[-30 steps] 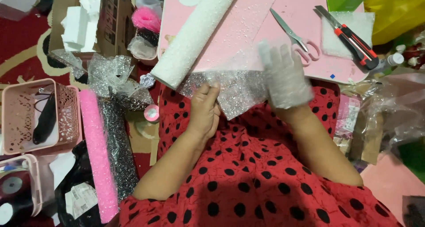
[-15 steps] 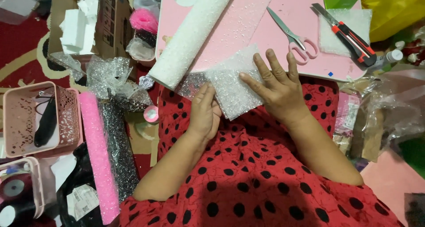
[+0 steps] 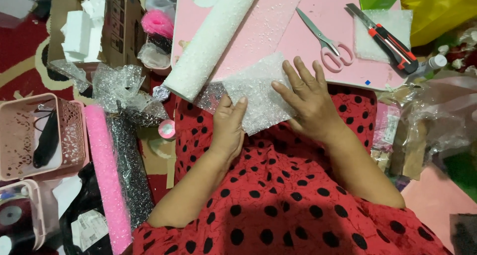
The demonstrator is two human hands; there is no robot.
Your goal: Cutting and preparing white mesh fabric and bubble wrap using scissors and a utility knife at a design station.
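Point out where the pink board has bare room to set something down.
One bare patch on the pink board: between the white glitter roll and the pink-handled scissors. Its right end is crowded by the scissors and the utility knife; both hands press the sheet at its near edge.

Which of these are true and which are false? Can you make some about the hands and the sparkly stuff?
1. Both hands lie flat on the white sparkly sheet. True: left hand, right hand.
2. The right hand holds the pink-handled scissors. False: they lie untouched on the pink board.
3. The white roll lies slanted across the pink board. True.
4. The utility knife sits in the pink basket. False: it rests at the board's far right.
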